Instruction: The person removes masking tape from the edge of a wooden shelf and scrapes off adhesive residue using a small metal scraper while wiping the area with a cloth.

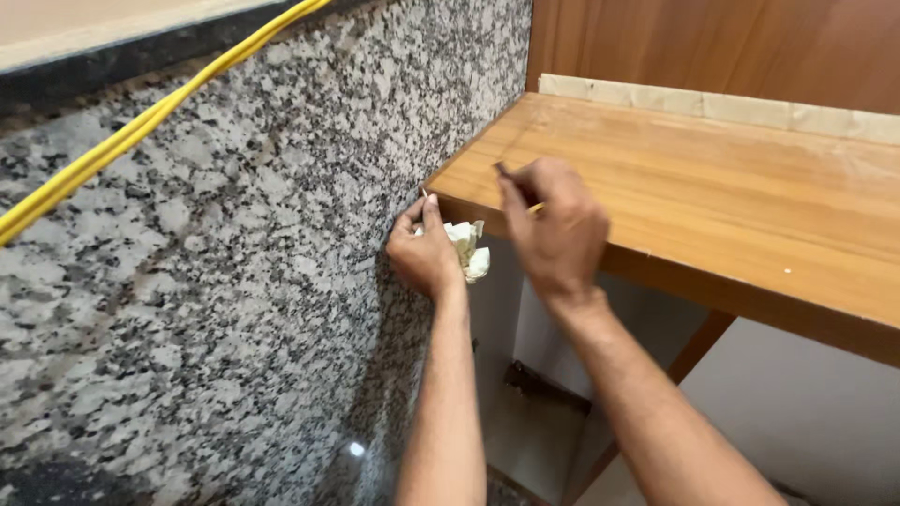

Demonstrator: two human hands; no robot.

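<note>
At the table corner: both hands are positioned where wood meets stone.
Left hand (427, 251): the grip is clamped on a crumpled pale cloth (467, 249), bunched against the palm; the forefinger and thumb are pressed to the seam just under the table edge.
Right hand (555, 230): the grip is closed on a thin pencil-like tool (535, 208), mostly hidden; its kind cannot be determined.
Wooden table (712, 201): its near corner is butted against the wall.
Granite wall (244, 272): speckled grey, polished.
Yellow cable (141, 126): run diagonally across the upper wall, well apart from the hands.
</note>
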